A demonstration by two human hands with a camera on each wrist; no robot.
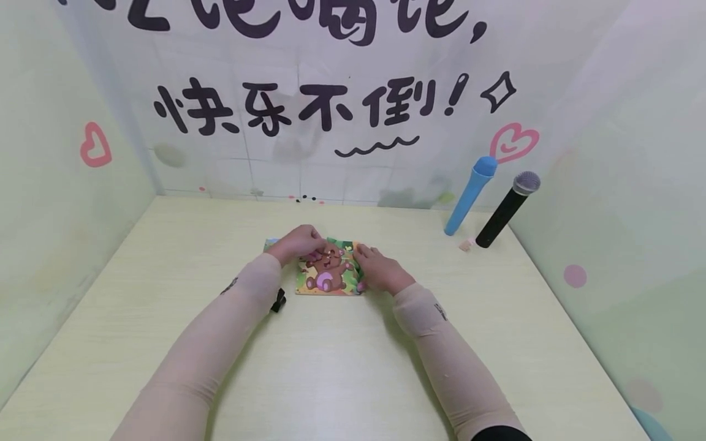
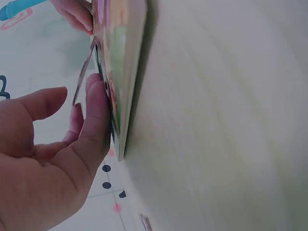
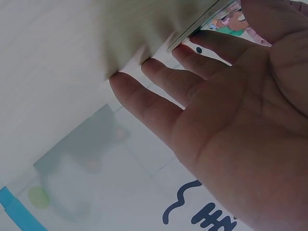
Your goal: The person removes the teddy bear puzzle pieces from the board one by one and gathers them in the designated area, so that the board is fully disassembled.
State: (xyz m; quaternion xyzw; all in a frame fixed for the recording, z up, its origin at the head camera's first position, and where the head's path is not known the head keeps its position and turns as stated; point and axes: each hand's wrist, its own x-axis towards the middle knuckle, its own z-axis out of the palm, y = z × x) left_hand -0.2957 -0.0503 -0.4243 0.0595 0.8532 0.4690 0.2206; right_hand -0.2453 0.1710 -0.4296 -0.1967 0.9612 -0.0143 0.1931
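A flat picture board (image 1: 325, 283) with a brown cartoon bear on it lies on the table. My left hand (image 1: 298, 244) is over its upper left part. In the left wrist view, a thin flat piece (image 2: 84, 72) leans away from the board, between the thumb and fingers of that hand; a small gap shows beside the thumb tip. Other left fingertips touch the board. At the board's right edge is my right hand (image 1: 380, 269), its fingers extended. Fingertips meet the tabletop and board edge in the right wrist view. A light-blue corner (image 1: 270, 242) shows behind the left hand, mostly hidden.
A blue microphone (image 1: 467, 199) and a black microphone (image 1: 503, 214) stand tilted at the back right. By their bases lies a small beige thing (image 1: 466, 245). A small black object (image 1: 279, 301) is beside the left sleeve. Printed walls (image 1: 331, 171) bound the table's back and sides.
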